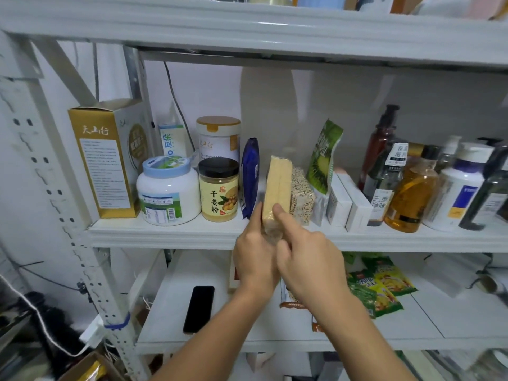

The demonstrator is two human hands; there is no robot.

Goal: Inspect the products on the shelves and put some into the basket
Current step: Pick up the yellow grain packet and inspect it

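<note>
Gripping one pale block (277,188), two hands (254,259).

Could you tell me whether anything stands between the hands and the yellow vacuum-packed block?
Nothing does: the left hand and right hand already grip the yellow block at its near end. No basket is in view.

On the white metal shelf (165,232), you have a pale yellow vacuum-packed grain brick (277,188) standing between a dark blue foil pouch (250,174) on its left and a speckled mixed-grain brick (301,198) on its right, apparently touching. A black phone (199,309) lies on the lower shelf, left and nearer.
</note>
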